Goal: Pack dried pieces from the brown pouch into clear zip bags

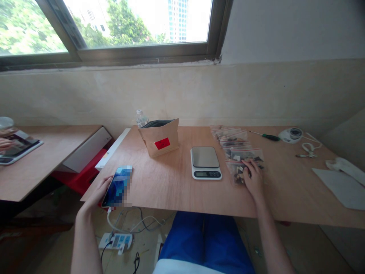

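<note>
My left hand grips a phone by its side at the table's left front edge. The screen is lit, partly pixelated, and a white cable is plugged into its lower end. On the right, my right hand lies over the nearest clear zip bag of dark and tan pieces, fingers spread; its palm side is hidden. More such zip bags overlap in a row behind it. A white digital scale with a bare steel plate stands just left of the bags. Its display is unreadable.
An open brown paper pouch with a red label stands left of the scale, before a plastic bottle. A green screwdriver, a white round device and a white sheet lie right. A power strip is below.
</note>
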`<move>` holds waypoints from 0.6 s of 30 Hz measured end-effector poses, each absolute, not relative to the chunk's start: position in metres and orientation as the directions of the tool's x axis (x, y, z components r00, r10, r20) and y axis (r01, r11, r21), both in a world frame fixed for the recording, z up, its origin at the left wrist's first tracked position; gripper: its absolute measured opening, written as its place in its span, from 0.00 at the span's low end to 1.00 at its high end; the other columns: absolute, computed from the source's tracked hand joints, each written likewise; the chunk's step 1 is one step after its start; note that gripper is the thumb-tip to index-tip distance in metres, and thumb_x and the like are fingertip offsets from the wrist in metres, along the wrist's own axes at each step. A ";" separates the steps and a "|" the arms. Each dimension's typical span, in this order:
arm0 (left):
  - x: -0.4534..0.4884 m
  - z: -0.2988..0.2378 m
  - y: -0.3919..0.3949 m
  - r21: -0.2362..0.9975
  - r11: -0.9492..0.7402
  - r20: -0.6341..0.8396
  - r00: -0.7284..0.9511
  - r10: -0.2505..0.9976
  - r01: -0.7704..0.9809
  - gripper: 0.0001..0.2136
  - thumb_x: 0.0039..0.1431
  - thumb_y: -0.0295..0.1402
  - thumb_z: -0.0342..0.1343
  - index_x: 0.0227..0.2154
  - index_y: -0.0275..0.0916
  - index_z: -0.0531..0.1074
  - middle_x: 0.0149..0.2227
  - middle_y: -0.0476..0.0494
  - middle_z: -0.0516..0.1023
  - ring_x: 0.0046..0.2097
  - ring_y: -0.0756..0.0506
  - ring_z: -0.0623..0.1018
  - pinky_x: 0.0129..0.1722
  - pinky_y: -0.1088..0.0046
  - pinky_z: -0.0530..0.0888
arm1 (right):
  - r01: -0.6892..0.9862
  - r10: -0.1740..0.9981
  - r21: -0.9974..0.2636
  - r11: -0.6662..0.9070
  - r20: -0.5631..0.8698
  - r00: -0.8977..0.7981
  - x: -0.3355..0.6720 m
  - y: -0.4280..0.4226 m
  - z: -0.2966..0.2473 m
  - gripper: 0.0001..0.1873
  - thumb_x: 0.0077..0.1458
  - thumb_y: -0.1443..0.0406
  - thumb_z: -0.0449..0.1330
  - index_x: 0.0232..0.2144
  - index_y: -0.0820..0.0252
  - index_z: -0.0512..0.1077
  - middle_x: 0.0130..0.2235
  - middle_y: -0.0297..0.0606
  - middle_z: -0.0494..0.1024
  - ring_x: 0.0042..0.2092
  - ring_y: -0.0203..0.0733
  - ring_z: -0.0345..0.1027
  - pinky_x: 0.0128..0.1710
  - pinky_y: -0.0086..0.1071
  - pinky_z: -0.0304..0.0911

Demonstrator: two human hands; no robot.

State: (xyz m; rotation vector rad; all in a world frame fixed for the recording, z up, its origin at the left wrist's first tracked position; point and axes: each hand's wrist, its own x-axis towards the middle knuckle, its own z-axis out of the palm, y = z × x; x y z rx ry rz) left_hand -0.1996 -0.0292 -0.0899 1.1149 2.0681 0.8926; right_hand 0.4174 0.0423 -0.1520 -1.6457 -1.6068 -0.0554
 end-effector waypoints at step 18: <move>-0.205 -0.103 -0.027 0.808 0.457 -0.257 -0.474 0.842 0.373 0.30 0.43 0.51 0.59 0.48 0.41 0.65 0.39 0.44 0.73 0.40 0.41 0.77 0.33 0.67 0.75 | 0.844 0.810 -0.509 0.167 0.559 0.177 0.419 0.042 -0.151 0.20 0.58 0.62 0.46 0.48 0.60 0.71 0.57 0.48 0.64 0.59 0.50 0.57 0.57 0.47 0.55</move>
